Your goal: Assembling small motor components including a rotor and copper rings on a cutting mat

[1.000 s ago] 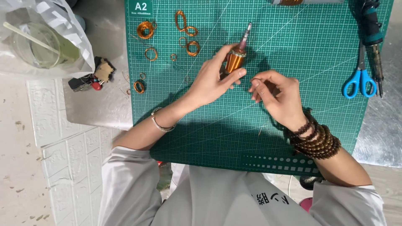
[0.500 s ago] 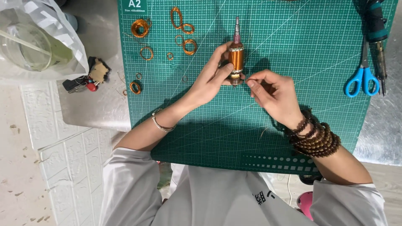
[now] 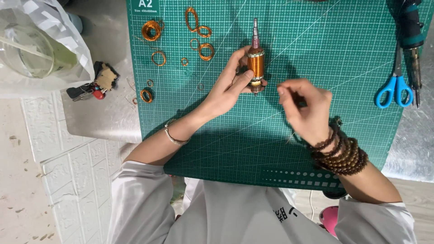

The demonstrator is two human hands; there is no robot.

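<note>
My left hand [image 3: 226, 88] grips a small motor rotor [image 3: 255, 63] with copper winding and holds it upright over the green cutting mat [image 3: 316, 40], steel shaft pointing away from me. My right hand [image 3: 305, 108] sits just right of the rotor's lower end. Its thumb and fingers are pinched together, apparently on a fine copper wire that runs from the rotor and barely shows. A silver bangle is on the left wrist and several brown bead bracelets [image 3: 343, 153] on the right.
Loose copper wire coils [image 3: 151, 30] lie on the mat's far left. Blue-handled scissors [image 3: 395, 88] and a dark-handled tool [image 3: 409, 27] rest at the right edge. At the left are a plastic bag [image 3: 36, 49] and a small black-and-red part [image 3: 92, 86] on a metal sheet [image 3: 104, 122].
The rotor has been turned from tilted to upright in my left hand. My right hand has pulled away from its lower end, down and to the right, fingers still pinched.
</note>
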